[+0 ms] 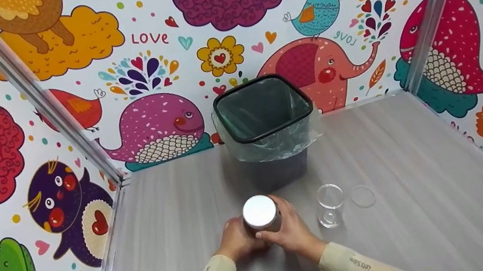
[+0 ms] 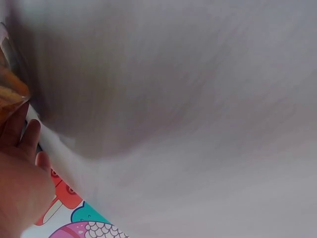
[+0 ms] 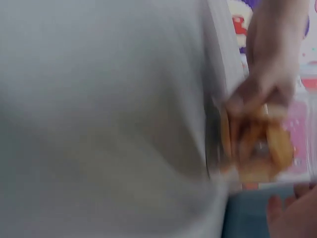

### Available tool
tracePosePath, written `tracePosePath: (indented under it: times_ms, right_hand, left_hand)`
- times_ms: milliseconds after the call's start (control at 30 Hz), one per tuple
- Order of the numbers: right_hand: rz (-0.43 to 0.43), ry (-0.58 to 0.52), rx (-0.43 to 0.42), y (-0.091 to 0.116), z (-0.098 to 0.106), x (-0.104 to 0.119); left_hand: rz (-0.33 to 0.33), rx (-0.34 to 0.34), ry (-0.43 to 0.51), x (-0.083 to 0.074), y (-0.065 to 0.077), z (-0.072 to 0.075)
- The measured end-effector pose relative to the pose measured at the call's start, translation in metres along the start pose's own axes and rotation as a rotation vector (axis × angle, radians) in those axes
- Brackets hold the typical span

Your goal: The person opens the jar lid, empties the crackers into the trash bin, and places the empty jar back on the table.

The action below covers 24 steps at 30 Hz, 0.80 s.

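Smooth metal-look lid (image 1: 259, 211), glossy plstc liner (image 1: 274, 150)

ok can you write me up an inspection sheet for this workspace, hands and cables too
Surface: pale grey, wood-grained tabletop.
Job's things: jar with a silvery-white top; orange-brown contents show, blurred, in the right wrist view.
Clutter: clear cup, upright, right of the jar; clear round piece lying beside it.
Hands: left hand and right hand both hold the jar.
Cables: nothing seen.
Surroundings: lined bin beyond the jar; cartoon-printed walls with metal framing.
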State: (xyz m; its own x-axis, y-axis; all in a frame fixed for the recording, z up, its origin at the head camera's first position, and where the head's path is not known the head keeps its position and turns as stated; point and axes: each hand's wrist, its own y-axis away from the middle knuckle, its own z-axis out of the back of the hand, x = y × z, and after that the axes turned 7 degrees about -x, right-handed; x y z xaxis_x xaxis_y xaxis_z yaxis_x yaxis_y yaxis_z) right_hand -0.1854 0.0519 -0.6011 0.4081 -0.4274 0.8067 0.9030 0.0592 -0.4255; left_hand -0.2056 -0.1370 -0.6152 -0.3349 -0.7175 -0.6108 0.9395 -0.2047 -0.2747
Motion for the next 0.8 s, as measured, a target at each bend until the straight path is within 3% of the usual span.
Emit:
tracePosePath:
  times_ms: [167, 267, 433, 567, 667, 800]
  right_hand:
    - [-0.026, 0.050, -0.007, -0.001, -0.002, 0.003]
    - [-0.026, 0.026, 0.080, -0.009, 0.006, 0.002]
    - [-0.003, -0.109, 0.257, -0.029, 0.019, -0.003]
    - [0.009, -0.131, 0.335, -0.036, 0.024, -0.006]
    - [0.016, -0.132, 0.328, -0.036, 0.023, -0.007]
    - [0.017, -0.121, 0.212, -0.023, 0.016, -0.004]
  left_hand:
    - [-0.050, -0.028, -0.009, -0.001, -0.002, -0.001]
    - [-0.058, -0.035, 0.009, 0.000, -0.002, -0.002]
    - [-0.019, -0.025, 0.020, 0.002, 0.000, -0.001]
    - [-0.006, -0.011, 0.010, 0.002, 0.000, 0.000]
    - [-0.008, -0.002, 0.008, 0.004, -0.001, -0.001]
    - [-0.019, -0.010, -0.004, 0.005, 0.000, -0.001]
